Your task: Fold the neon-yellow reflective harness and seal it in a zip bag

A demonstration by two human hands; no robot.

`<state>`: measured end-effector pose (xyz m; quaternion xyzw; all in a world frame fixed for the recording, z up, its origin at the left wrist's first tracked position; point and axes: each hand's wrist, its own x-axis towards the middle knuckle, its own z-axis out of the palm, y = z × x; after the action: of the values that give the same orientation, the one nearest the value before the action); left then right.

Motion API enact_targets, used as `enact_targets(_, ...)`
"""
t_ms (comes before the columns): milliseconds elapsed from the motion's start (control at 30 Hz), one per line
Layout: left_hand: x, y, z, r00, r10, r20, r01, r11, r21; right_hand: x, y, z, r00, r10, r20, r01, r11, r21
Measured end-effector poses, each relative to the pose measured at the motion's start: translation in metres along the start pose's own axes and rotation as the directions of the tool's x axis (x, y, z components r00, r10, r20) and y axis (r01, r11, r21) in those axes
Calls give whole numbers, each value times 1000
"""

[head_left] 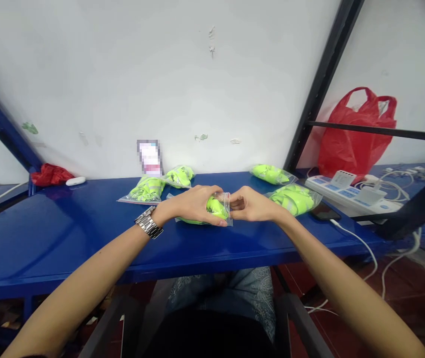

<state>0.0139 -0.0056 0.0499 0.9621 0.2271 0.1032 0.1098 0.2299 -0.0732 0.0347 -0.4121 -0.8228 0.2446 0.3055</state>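
Observation:
A clear zip bag (217, 208) with a folded neon-yellow reflective vest inside lies on the blue table in front of me. My left hand (197, 203), with a metal watch (148, 222) on its wrist, wraps over the bag from the left. At the bag's right end, my right hand (251, 204) has its fingers curled, pinching the edge of the plastic. Its fingertips are partly hidden. Two similar bagged vests, one nearer (147, 190) and one farther (180, 176), lie to the left. Another two, one farther (271, 173) and one nearer (293, 200), lie to the right.
A phone (150, 157) with a blurred screen leans on the wall. At right are a dark phone (325, 211) on a white cable, a power strip (350, 194) and a red plastic bag (356, 139) behind a black rack post. A red cloth-like bundle (51, 175) lies far left.

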Motion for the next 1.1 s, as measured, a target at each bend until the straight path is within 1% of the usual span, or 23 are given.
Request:
enact_targets(67,-2,4,5,1000,2,-21,-2,1000,-4,-2,-2,0,997,-15,81,17,999,-30)
enact_targets(100,-2,5,7,1000,1,-27,-1,1000,-8,-3,-2,3,995,-19,103,26,998,-63)
enact_targets(133,-2,6,9,1000,3,-30,-4,1000,-12,-2,-2,6,996,-23,91,32,995,-98)
enact_targets(300,-2,10,24,997,46,-56,-45,999,10,5,9,37,992,-95,-87,67,958,-280)
enact_targets(367,0,12,28,995,61,-85,-58,998,31,8,13,48,981,-95,-169,38,949,-312)
enact_targets(433,2,14,28,988,77,-131,-73,997,36,12,16,51,962,-78,-260,-11,945,-326)
enact_targets(500,5,16,23,976,93,-198,-94,996,5,17,14,46,944,-68,-322,-31,956,-293)
enact_targets(567,7,17,13,954,94,-284,-119,990,-75,22,6,32,934,-76,-348,14,984,-177)
enact_targets(633,8,18,2,913,40,-406,-127,974,-189,25,-6,13,922,-104,-372,106,994,-14)
enact_targets(667,8,17,-3,881,-11,-472,-124,959,-254,25,-13,4,910,-111,-400,139,989,42)
enact_targets(733,6,12,-8,817,-117,-565,-138,912,-387,22,-25,-12,878,-143,-457,185,981,49)
enact_targets(767,5,8,-7,797,-158,-584,-160,876,-455,20,-30,-18,858,-160,-487,187,982,5)
enact_targets(833,4,1,-1,779,-218,-588,-226,777,-587,14,-34,-25,828,-208,-521,158,977,-140)
enact_targets(867,3,-3,3,771,-250,-586,-261,715,-649,11,-33,-25,832,-227,-507,143,970,-199)
enact_targets(900,3,-5,8,758,-290,-584,-293,648,-703,10,-30,-24,853,-231,-469,140,965,-221)
enact_targets(933,3,-7,13,745,-331,-578,-322,581,-748,10,-26,-22,886,-217,-411,146,969,-197)
enact_targets(967,4,-8,18,738,-364,-568,-343,522,-781,11,-21,-19,919,-191,-346,153,979,-135)
enact_targets(1000,5,-7,21,741,-383,-551,-353,477,-805,13,-17,-16,943,-163,-289,152,987,-57)
enact_targets(1033,6,-6,23,750,-390,-534,-352,448,-822,16,-12,-13,957,-133,-256,139,990,7)
enact_targets(1067,7,-5,24,763,-388,-518,-344,434,-832,20,-9,-10,962,-102,-254,117,992,45)
enact_targets(1100,9,-3,24,775,-382,-504,-333,431,-839,23,-7,-8,956,-76,-282,94,994,51)
